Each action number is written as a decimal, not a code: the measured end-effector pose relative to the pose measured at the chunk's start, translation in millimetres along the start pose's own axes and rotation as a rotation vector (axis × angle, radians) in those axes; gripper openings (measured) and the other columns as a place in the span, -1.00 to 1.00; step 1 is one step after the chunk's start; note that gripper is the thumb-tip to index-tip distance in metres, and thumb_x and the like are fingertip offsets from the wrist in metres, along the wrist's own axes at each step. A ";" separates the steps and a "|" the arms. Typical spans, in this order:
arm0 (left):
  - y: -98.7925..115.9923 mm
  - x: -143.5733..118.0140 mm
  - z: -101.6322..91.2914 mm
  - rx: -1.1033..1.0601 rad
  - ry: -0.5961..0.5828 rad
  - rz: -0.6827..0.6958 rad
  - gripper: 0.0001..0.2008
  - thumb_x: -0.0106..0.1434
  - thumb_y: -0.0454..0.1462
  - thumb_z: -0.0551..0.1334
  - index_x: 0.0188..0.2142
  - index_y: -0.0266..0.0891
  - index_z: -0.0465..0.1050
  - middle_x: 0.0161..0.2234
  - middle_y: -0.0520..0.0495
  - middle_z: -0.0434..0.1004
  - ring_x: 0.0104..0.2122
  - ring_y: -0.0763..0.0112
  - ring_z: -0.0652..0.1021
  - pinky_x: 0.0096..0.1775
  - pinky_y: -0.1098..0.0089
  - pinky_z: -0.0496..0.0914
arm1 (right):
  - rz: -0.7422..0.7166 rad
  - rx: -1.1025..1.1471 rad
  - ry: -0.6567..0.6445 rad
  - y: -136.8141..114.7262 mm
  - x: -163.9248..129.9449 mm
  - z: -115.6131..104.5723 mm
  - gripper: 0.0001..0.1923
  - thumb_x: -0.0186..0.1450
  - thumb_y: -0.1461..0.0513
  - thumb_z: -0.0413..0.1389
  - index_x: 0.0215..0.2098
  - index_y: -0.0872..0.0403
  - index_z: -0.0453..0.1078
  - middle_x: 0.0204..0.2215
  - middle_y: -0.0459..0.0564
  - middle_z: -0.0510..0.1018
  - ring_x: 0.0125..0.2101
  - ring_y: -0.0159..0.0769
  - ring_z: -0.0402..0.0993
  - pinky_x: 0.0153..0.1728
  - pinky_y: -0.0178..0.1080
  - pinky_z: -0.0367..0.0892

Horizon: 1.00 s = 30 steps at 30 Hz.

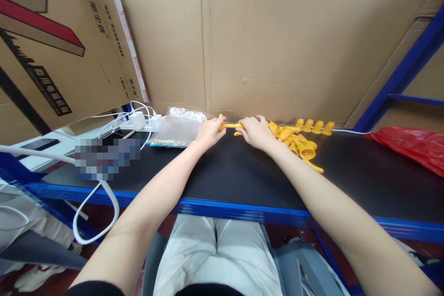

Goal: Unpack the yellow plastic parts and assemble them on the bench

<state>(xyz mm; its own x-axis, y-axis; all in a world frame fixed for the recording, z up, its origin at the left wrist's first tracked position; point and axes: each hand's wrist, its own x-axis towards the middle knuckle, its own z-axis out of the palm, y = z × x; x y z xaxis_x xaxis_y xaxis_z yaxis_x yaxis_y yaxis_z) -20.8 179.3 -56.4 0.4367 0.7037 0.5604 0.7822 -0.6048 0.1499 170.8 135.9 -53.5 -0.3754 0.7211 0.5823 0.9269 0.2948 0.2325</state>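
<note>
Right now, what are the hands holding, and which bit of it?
Both hands share a yellow ridged stick. The left hand grips its left end, the right hand its right end; the middle shows between them.

Both arms are stretched forward, bare from the upper arm to the wrist, and they come closer together toward the hands. The left hand [210,132] lies palm down, its fingers curled closed around something thin, with the thumb side turned to the right. The right hand [255,132] is just beside it, also palm down, knuckles up, fingers bent and closed at the tips. The two hands are near each other but do not touch. Both wrists are almost straight, and the forearms are low and slightly turned inward.
</note>
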 end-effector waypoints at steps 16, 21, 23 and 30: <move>1.7 -0.7 3.6 0.041 -0.028 0.005 -0.64 0.22 -0.20 0.13 0.02 -0.14 0.36 -0.15 -0.11 0.56 -0.21 0.23 0.56 -0.22 0.34 0.36 | 0.017 -0.003 -0.053 -2.1 -1.1 -1.5 -0.71 0.37 0.16 -0.09 -0.08 0.16 0.33 -0.17 0.16 0.51 -0.14 -0.09 0.36 -0.04 -0.08 -0.03; 5.3 -2.0 2.2 0.061 -0.043 0.001 -0.63 0.22 -0.19 0.13 0.03 -0.12 0.37 -0.15 -0.09 0.57 -0.21 0.22 0.57 -0.22 0.34 0.36 | 0.007 -0.028 -0.096 -1.7 0.2 -4.0 -0.78 0.34 0.19 -0.05 -0.16 0.15 0.32 -0.21 0.14 0.51 -0.17 -0.11 0.37 -0.04 -0.09 -0.02; 6.9 -2.3 1.9 0.055 -0.042 -0.001 -0.63 0.23 -0.19 0.12 0.04 -0.13 0.37 -0.14 -0.09 0.57 -0.21 0.21 0.57 -0.21 0.34 0.37 | -0.004 -0.017 -0.080 0.3 0.6 -4.9 -0.82 0.33 0.21 -0.03 -0.16 0.14 0.30 -0.22 0.14 0.52 -0.18 -0.11 0.38 -0.07 -0.11 0.00; 6.6 -2.5 1.0 0.063 -0.058 -0.008 -0.63 0.23 -0.18 0.12 0.04 -0.11 0.37 -0.17 -0.10 0.58 -0.22 0.22 0.57 -0.20 0.34 0.37 | 0.006 0.048 -0.061 4.2 -0.8 -1.7 -0.74 0.33 0.15 -0.04 -0.10 0.13 0.30 -0.20 0.16 0.52 -0.20 -0.10 0.39 -0.22 -0.17 0.06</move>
<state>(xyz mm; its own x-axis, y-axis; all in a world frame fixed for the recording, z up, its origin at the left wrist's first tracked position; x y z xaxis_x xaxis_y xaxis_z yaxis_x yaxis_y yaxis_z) -16.3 173.9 -57.6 0.4545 0.7298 0.5107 0.8111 -0.5760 0.1013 175.0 135.5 -51.6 -0.3704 0.7598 0.5344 0.9285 0.3187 0.1904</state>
